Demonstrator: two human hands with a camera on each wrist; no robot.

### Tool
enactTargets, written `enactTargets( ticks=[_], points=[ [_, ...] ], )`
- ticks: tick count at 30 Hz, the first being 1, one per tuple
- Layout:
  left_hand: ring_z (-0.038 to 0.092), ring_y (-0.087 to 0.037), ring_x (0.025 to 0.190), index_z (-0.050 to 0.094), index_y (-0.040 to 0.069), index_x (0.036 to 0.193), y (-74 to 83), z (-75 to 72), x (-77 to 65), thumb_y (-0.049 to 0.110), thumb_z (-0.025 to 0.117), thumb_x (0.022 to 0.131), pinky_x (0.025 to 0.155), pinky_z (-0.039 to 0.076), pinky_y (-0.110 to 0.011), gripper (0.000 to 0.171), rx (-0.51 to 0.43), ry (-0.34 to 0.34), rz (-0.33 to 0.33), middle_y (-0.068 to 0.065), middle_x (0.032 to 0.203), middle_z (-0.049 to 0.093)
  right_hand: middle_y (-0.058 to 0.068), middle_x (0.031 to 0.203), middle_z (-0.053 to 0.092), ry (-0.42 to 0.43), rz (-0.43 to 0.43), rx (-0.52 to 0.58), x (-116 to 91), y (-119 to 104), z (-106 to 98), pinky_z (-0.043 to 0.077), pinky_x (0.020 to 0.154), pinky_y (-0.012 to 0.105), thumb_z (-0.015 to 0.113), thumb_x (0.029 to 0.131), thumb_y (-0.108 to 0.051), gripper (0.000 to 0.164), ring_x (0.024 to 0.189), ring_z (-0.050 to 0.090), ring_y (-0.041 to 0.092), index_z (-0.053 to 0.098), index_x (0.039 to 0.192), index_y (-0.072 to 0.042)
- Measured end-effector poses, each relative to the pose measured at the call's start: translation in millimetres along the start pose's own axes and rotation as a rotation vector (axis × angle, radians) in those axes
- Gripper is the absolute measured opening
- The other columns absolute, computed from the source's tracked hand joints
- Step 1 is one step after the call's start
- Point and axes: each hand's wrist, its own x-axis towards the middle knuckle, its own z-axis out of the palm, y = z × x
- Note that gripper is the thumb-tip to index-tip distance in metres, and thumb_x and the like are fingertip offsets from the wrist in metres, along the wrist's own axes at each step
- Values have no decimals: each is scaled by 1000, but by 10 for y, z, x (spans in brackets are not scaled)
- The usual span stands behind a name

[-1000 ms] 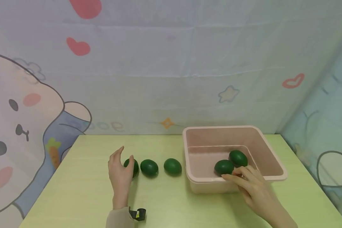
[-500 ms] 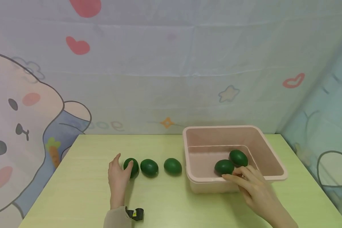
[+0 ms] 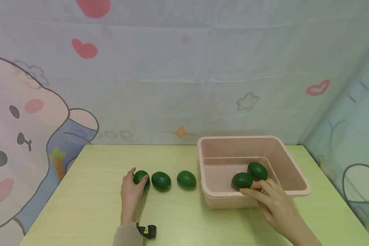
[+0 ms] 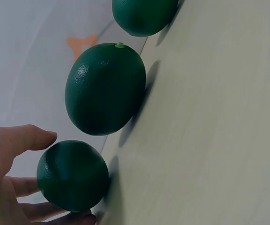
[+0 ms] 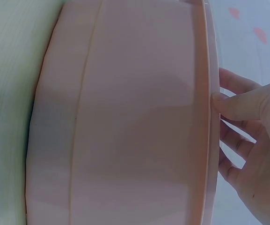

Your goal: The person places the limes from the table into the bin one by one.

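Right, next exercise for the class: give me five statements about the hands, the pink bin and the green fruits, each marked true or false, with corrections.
1. Two green fruits lie inside the pink bin. True.
2. Neither hand touches the pink bin. False: the right hand grips its near rim.
3. The left hand has its thumb and fingers around the leftmost green fruit. True.
4. Four green fruits lie outside the bin. False: three green fruits lie on the table.
5. In the head view, the bin stands right of those three. True.
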Motion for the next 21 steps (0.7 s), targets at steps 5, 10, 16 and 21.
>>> enactTargets(
  ticks=[5,10,16,21],
  points=[
    [44,-52,124,35,0,146,16,15,0,26,58,93,99,41,-63,63,12,3,-5,-33,138,42,-6,94,58,7,-6,0,2,-2,1,32,80,22,25,106,-28,48,87,45,12,72,108,-21],
    [45,-52,124,36,0,145,31,21,-13,26,57,94,98,41,-64,61,15,1,-3,-34,137,43,-6,93,57,14,-15,1,4,-4,-1,31,79,21,25,106,-27,47,86,45,11,72,108,-21],
    [46,-52,122,36,-1,144,35,29,-22,24,59,93,98,41,-64,62,26,7,2,-34,136,44,-6,94,57,2,-5,6,-5,2,-3,31,80,22,24,106,-28,49,88,46,11,72,108,-21],
    [47,-52,121,37,-1,144,34,41,-17,22,61,91,97,41,-63,63,36,14,6,-34,134,45,-6,94,57,2,-6,5,-10,10,1,32,80,22,24,106,-29,49,88,46,12,72,108,-21]
  ],
)
